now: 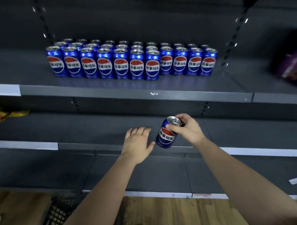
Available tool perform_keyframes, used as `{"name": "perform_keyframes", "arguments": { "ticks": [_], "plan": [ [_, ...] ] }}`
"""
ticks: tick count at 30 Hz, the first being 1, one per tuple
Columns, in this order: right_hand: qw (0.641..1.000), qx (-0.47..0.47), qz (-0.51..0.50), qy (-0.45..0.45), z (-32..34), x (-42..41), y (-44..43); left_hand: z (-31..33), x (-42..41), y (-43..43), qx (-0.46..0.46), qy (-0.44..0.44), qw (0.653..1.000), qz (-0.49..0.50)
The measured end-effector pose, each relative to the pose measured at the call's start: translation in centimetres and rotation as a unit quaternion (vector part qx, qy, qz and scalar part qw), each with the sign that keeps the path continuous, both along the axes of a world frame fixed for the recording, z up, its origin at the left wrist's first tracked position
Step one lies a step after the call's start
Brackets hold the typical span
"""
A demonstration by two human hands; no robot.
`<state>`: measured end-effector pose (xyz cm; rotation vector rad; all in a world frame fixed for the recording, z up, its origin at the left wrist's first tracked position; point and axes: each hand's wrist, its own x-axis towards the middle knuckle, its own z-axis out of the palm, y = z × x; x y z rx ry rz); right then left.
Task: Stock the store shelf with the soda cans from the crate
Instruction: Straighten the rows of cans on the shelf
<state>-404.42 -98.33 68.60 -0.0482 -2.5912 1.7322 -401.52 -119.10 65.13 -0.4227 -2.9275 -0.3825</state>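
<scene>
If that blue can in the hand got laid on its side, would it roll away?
Probably yes: the can is a smooth round cylinder, so on its side it would likely roll along the shelf. Stood on its end like the stocked cans, it should stay put. Its shiny skin may be slippery, though the right hand grips it.

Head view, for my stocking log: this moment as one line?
right hand: grips tilted soda can | left hand: open, empty | upper shelf: rows of cans

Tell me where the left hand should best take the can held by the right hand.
Probably around the lower body of the can, coming from the left. The right hand covers the top rim, while the round lower half is bare beside the open left hand.
</scene>
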Motion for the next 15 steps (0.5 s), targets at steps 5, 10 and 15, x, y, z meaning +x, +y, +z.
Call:
{"name": "perform_keyframes", "arguments": {
  "ticks": [5,10,15],
  "plan": [
    [0.998,-0.019,-0.014,0.055,4.7,-0.8,0.3,3.7,-1.7,0.2,0.01,0.063,0.998,-0.023],
    [0.995,-0.037,-0.016,0.093,8.8,-1.5,1.1,6.4,-3.3,0.9,0.017,0.097,0.994,-0.043],
    [0.989,-0.066,-0.03,0.125,11.7,-3.8,2.2,8.6,-5.9,1.7,0.006,0.137,0.989,-0.047]
  ]
}}
